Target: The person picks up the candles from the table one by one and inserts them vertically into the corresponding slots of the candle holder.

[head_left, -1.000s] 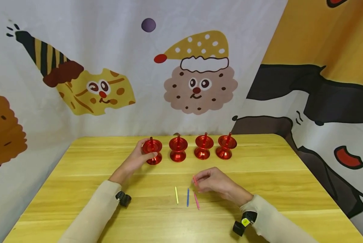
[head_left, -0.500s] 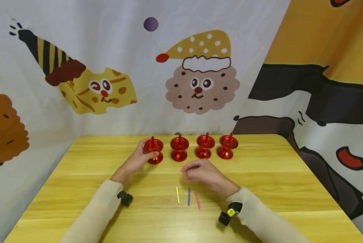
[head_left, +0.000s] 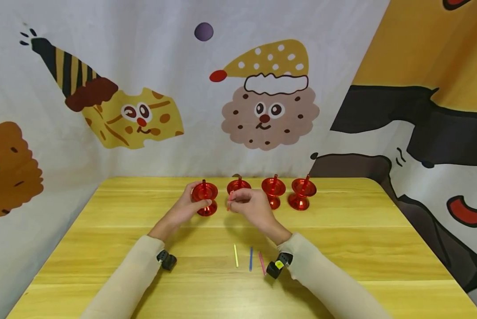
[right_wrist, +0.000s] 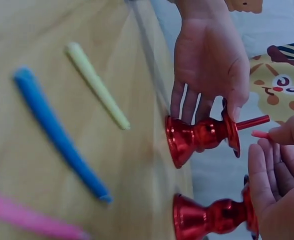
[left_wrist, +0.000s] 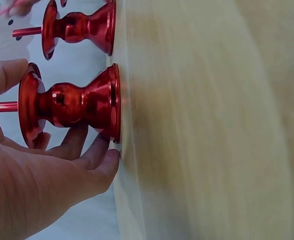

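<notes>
At the left end of a row of shiny red candle holders, my left hand (head_left: 181,208) grips the leftmost candle holder (head_left: 205,193), which stands upright on the table. The left wrist view puts the thumb at its dish rim and the other fingers around its stem and base (left_wrist: 99,105). A thin coral-pink candle (right_wrist: 260,134) is pinched between thumb and fingertips of my right hand (head_left: 255,208), raised in front of the second candle holder (head_left: 238,184). In the right wrist view, the candle's tip is near the upright tube (right_wrist: 253,122) of the gripped holder.
Two more red candle holders, one in the middle (head_left: 274,186) and one at the right end (head_left: 303,188), complete the row near the table's back edge. A yellow candle (head_left: 236,256), a blue candle (head_left: 251,259) and a pink candle (head_left: 261,261) lie nearer the front. A printed cloth (head_left: 162,159) hangs behind.
My right hand has moved left and away from me with the coral-pink candle, from over the loose candles to beside the leftmost holders. The left hand keeps its grip on the holder.
</notes>
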Action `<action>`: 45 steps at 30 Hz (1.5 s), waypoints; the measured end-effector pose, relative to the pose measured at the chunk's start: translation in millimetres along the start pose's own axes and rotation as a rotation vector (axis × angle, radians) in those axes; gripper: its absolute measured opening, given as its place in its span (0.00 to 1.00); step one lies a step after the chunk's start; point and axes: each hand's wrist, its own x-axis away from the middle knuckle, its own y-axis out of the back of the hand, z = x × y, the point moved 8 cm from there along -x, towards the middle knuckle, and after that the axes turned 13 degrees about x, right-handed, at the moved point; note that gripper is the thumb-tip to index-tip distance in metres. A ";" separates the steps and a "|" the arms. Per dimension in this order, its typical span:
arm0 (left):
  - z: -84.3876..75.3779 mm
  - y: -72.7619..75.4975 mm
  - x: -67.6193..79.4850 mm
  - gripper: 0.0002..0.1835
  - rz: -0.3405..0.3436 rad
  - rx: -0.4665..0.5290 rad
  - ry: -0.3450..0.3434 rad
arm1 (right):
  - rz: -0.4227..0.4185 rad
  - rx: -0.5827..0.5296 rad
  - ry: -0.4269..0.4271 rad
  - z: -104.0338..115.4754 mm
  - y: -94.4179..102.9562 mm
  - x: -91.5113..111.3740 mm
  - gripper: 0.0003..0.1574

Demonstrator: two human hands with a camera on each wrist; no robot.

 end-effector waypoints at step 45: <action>0.6 0.6 1.3 0.44 0.041 0.030 -0.041 | -0.167 0.326 0.419 67.5 -35.6 -62.0 0.05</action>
